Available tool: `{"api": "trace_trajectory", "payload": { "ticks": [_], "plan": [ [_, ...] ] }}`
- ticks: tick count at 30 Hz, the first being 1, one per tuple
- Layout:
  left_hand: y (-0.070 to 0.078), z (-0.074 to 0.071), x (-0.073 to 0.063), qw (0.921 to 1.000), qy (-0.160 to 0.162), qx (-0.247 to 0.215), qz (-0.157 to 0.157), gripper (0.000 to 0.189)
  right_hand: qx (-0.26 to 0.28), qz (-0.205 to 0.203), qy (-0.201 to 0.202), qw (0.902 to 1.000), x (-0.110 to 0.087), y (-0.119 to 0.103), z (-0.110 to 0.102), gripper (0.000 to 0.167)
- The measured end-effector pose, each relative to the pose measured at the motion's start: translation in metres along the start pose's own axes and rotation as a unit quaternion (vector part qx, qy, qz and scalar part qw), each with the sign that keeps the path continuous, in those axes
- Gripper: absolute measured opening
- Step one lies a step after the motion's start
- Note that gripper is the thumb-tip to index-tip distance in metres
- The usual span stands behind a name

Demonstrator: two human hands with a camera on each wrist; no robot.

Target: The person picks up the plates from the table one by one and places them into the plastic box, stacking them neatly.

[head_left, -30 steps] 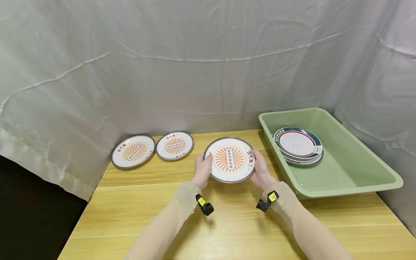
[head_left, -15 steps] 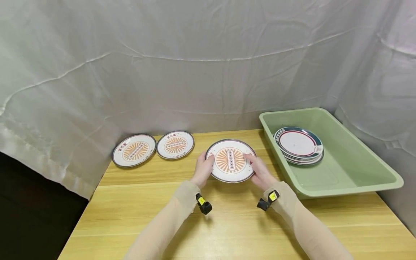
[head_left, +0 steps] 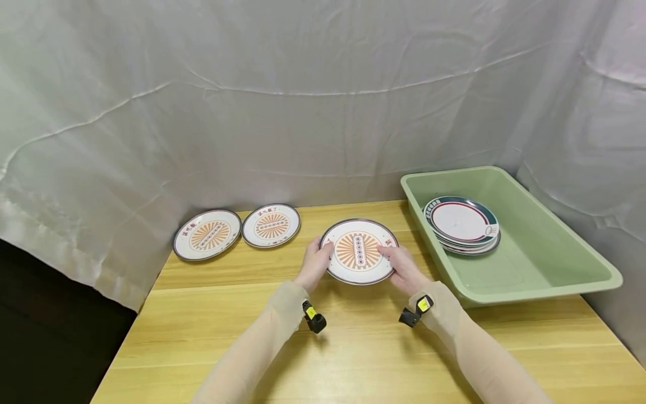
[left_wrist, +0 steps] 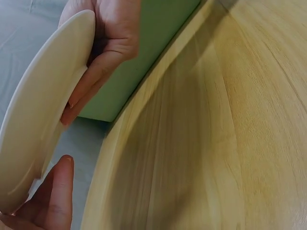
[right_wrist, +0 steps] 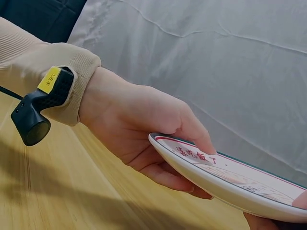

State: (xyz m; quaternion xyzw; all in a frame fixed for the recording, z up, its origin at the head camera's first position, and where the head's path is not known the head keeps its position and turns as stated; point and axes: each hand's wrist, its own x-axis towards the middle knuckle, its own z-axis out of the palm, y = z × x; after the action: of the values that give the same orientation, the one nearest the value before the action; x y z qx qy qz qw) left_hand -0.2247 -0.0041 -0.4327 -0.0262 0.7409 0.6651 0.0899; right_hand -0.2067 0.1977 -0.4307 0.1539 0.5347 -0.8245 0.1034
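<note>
1. The left hand [head_left: 314, 264] is curled on the near-left rim of a patterned plate [head_left: 359, 251], its thumb over the upper face and its fingers beneath.
2. The right hand [head_left: 405, 270] pinches the same plate from the opposite side, thumb on the printed face, fingers bent under it.
3. One plate is held, between the two hands and raised above the wooden tabletop [head_left: 353, 359]; an orange sunburst faces up.
4. Two more plates with that sunburst lie to the left of the left hand and farther back: a nearer plate [head_left: 271, 225] and an outer plate [head_left: 207, 235], just beside each other.
5. One green tub [head_left: 535, 269] stands to the right of the right hand. In it is one stack of plates [head_left: 461, 221], a green-rimmed one on top; how many lie below is unclear.
6. Both forearms, in beige sleeves [head_left: 242, 359], reach forward and angle inward, the hands nearly level with each other.
7. Each wrist carries one black camera, the left camera [head_left: 316, 322] and the right camera [head_left: 409, 318], below its hand.
</note>
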Motion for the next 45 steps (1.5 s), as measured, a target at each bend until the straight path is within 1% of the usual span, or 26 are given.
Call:
{"api": "trace_trajectory", "payload": {
  "ticks": [2, 5, 8, 10, 14, 15, 18, 21, 22, 26, 30, 35, 40, 45],
  "plan": [
    [-0.001, 0.0, 0.0, 1.0, -0.001, 0.003, 0.004, 0.059, -0.004, -0.001, 0.001, 1.0, 0.0, 0.0, -0.001, 0.048],
    [-0.002, 0.0, 0.001, 1.0, 0.0, 0.002, 0.004, 0.051, -0.01, -0.002, 0.008, 0.9999, 0.0, 0.001, -0.002, 0.049],
    [-0.003, 0.0, 0.001, 0.9999, -0.001, -0.01, -0.008, 0.043, -0.014, -0.006, 0.014, 0.9998, 0.001, 0.002, -0.004, 0.048],
    [-0.004, 0.0, 0.001, 0.9995, -0.005, -0.026, -0.017, 0.04, -0.014, -0.01, 0.019, 0.9997, 0.001, 0.002, -0.005, 0.048],
    [-0.005, 0.0, 0.002, 0.9986, -0.017, -0.045, -0.023, 0.042, -0.013, -0.017, 0.032, 0.9992, 0.002, 0.004, -0.007, 0.049],
    [-0.002, -0.001, 0.0, 0.9984, -0.023, -0.046, -0.024, 0.042, -0.014, -0.019, 0.037, 0.9991, 0.002, 0.004, -0.007, 0.049],
    [-0.002, -0.002, 0.002, 0.998, -0.031, -0.045, -0.032, 0.045, -0.017, -0.022, 0.049, 0.9984, 0.002, 0.004, -0.008, 0.049],
    [-0.002, -0.001, 0.002, 0.9983, -0.026, -0.039, -0.036, 0.047, -0.015, -0.022, 0.061, 0.9978, 0.003, 0.004, -0.01, 0.05],
    [-0.005, 0.001, 0.005, 0.9984, -0.02, -0.039, -0.035, 0.046, -0.015, -0.022, 0.065, 0.9975, 0.002, 0.003, -0.01, 0.05],
    [-0.005, 0.002, 0.004, 0.9986, -0.012, -0.042, -0.029, 0.043, -0.014, -0.019, 0.079, 0.9966, 0.0, 0.001, -0.01, 0.051],
    [-0.004, 0.003, 0.005, 0.9984, -0.014, -0.048, -0.026, 0.042, -0.012, -0.019, 0.087, 0.996, -0.004, -0.003, -0.011, 0.051],
    [-0.003, 0.004, 0.007, 0.9977, -0.02, -0.058, -0.029, 0.042, 0.002, -0.018, 0.098, 0.995, -0.009, -0.009, -0.009, 0.052],
    [-0.004, 0.005, 0.009, 0.9973, -0.016, -0.066, -0.027, 0.042, 0.014, -0.022, 0.106, 0.994, -0.014, -0.013, -0.009, 0.053],
    [-0.003, 0.005, 0.012, 0.9968, -0.012, -0.077, -0.022, 0.044, 0.016, -0.025, 0.122, 0.9922, -0.019, -0.019, -0.007, 0.052]
  ]
}}
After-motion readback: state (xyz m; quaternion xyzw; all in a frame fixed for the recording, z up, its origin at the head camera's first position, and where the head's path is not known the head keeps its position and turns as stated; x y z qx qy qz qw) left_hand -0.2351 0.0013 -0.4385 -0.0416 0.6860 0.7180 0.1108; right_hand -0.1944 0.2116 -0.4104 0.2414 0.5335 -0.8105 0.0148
